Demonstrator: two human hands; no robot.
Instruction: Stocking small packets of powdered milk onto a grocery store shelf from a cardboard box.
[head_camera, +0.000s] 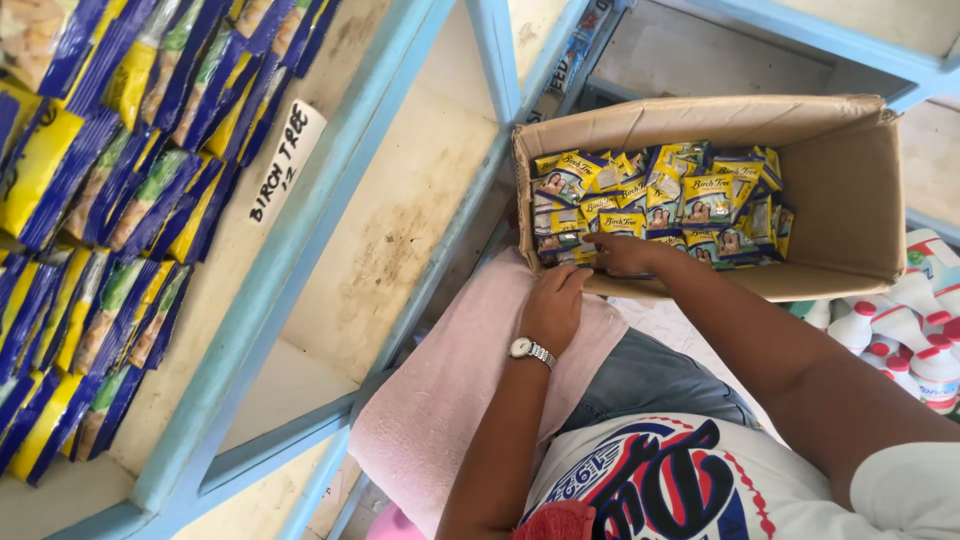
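An open cardboard box (850, 190) rests on my lap, holding several small yellow-and-blue sachets (660, 200). My right hand (622, 255) reaches over the box's near edge, its fingers among the sachets at the front; whether it grips one I cannot tell. My left hand (553, 305), with a silver wristwatch (530, 350) on the wrist, lies on a pink towel (450, 390) just outside the box's near corner, fingers curled toward the right hand.
A light-blue wooden shelf frame (300, 230) stands to the left, with rows of blue-and-yellow packets (100, 200) stacked on it and a handwritten paper label (285, 160). White bottles with red caps (910, 340) stand at the right.
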